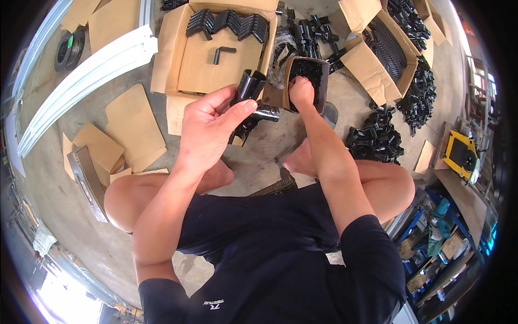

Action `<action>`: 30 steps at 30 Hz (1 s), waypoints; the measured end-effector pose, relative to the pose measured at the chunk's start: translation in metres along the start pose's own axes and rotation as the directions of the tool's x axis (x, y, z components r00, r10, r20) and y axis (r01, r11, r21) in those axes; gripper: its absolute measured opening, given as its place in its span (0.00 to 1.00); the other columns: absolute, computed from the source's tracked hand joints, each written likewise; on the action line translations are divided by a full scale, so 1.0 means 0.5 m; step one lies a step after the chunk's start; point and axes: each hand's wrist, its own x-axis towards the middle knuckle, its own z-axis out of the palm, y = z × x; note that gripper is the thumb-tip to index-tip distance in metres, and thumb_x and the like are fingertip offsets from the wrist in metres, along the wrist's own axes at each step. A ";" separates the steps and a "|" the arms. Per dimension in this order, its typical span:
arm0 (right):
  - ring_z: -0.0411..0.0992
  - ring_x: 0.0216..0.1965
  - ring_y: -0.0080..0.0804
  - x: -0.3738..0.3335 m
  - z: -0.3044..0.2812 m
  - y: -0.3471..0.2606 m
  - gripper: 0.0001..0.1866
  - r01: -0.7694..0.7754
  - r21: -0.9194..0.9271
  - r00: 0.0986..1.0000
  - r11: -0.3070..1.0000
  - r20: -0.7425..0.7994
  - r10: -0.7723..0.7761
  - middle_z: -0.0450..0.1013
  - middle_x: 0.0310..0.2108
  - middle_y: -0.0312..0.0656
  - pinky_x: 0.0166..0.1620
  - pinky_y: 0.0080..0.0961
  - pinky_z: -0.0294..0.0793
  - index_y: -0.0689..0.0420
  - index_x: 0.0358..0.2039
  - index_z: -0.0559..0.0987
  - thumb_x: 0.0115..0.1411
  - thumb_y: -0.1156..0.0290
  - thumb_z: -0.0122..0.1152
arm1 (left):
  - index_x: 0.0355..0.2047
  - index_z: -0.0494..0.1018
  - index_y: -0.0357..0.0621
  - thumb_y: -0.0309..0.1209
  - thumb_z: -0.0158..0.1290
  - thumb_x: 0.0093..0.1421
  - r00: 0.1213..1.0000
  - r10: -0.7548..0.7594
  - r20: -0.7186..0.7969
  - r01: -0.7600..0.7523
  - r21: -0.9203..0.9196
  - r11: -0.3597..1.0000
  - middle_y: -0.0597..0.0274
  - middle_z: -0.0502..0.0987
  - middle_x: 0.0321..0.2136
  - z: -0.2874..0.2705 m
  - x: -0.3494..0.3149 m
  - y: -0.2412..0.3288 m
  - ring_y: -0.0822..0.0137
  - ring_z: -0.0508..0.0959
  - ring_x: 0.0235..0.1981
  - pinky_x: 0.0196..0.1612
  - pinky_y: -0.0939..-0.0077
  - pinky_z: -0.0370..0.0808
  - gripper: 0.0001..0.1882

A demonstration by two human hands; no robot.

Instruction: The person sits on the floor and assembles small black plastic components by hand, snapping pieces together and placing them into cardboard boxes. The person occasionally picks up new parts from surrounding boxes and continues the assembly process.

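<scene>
"Where do we have the fitting (249, 85)?"
"At twelve o'clock from where we sit, raised in our left hand (208, 127). One piece or several bunched, we can't tell."
"What might go wrong?"
"Our thumb and fingers close around it near their tips, so a knock could twist it loose onto the floor (253, 164). At one o'clock, our right hand (302, 92) could drag the box (325, 81) over if it catches the rim."
"How are our hands posed?"
"The left forearm slants towards one o'clock, thumb along the near side. The right reaches towards eleven, fingers curled down inside the box; whether they grip anything, we can't tell."
"And beyond?"
"A carton (205, 78) at eleven, a black pile (376, 137) between two and three."
</scene>
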 end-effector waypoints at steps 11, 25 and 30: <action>0.79 0.29 0.41 -0.016 -0.358 -0.113 0.16 0.105 0.296 0.974 0.949 0.162 -0.158 0.80 0.28 0.48 0.36 0.37 0.78 0.63 0.37 0.85 0.65 0.60 0.69 | 0.46 0.79 0.46 0.38 0.68 0.57 0.773 0.578 0.260 -0.413 0.899 0.148 0.66 0.84 0.34 0.002 0.032 -0.007 0.61 0.82 0.32 0.34 0.65 0.80 0.19; 0.67 0.24 0.18 -0.244 -0.477 -0.344 0.11 -0.019 0.702 0.970 0.712 0.187 -0.158 0.79 0.24 0.39 0.28 0.25 0.68 0.66 0.37 0.85 0.66 0.69 0.69 | 0.35 0.76 0.46 0.32 0.67 0.51 0.738 0.574 0.356 -0.403 0.914 -0.048 0.66 0.81 0.28 0.018 0.039 -0.043 0.61 0.82 0.29 0.29 0.65 0.79 0.13; 0.74 0.23 0.34 -0.246 -0.443 -0.354 0.12 0.097 0.629 0.979 0.771 0.078 -0.187 0.79 0.26 0.49 0.30 0.33 0.72 0.65 0.36 0.86 0.64 0.67 0.70 | 0.39 0.78 0.47 0.32 0.69 0.50 0.754 0.562 0.339 -0.365 0.928 -0.071 0.67 0.83 0.32 0.015 0.035 -0.063 0.61 0.82 0.28 0.30 0.63 0.79 0.16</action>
